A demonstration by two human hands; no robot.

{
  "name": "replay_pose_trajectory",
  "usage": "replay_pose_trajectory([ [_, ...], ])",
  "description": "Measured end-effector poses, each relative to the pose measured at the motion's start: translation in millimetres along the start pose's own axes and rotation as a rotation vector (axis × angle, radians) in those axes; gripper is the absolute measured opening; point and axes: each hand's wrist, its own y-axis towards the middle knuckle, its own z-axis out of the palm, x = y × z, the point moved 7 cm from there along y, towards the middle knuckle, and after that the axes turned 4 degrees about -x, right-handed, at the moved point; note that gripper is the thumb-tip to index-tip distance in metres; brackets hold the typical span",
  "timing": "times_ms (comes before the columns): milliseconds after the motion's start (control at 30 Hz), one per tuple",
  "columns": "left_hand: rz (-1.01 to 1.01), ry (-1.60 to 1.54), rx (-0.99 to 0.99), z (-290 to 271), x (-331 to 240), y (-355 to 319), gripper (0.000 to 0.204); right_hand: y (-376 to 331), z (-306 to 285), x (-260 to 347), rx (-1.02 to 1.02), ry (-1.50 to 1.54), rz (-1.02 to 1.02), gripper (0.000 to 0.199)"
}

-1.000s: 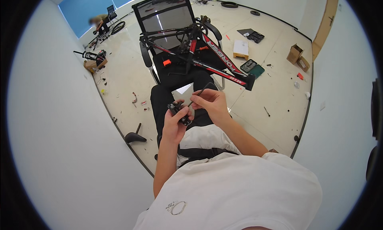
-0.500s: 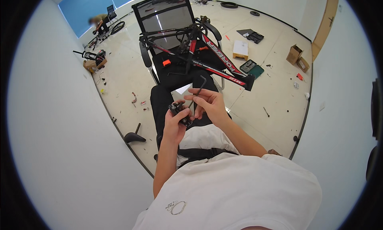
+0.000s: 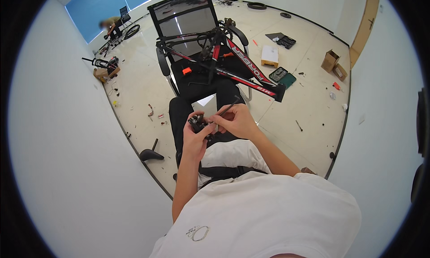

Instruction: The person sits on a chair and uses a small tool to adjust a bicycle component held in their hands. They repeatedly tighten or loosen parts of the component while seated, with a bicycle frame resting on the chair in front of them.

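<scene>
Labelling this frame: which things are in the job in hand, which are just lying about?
In hand:
left hand gripping a small black metal part
right hand holding a thin dark rod-like tool to that part

Lying about:
red and black bicycle frame across the black mesh office chair
black bicycle saddle on the floor
white box
open tool case
brown cardboard boxes

Small black metal bicycle part (image 3: 197, 123) and thin dark rod-shaped tool (image 3: 227, 106), held just in front of the black office chair (image 3: 197, 79).

The part is compact, dark and knobbly, its finer shape too small to tell; it sits on the near side of the chair's seat. The tool is straight and slender, tilted, its lower end meeting the part and its upper end slanting up and right toward the chair's seat.
</scene>
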Motion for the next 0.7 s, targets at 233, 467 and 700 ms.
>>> replay_pose_trajectory([
  [233, -0.047, -0.053, 0.012, 2, 4, -1, 0.045, 2, -6, 0, 0.122, -0.093, 0.023, 0.018],
  [467, 0.242, 0.431, 0.014, 19, -31, -11, 0.044, 3, -5, -4, 0.267, 0.17, -0.039, 0.011],
  [700, 0.55, 0.721, 0.063, 42, -58, -27, 0.043, 2, -2, -12, 0.23, 0.3, 0.102, 0.012],
])
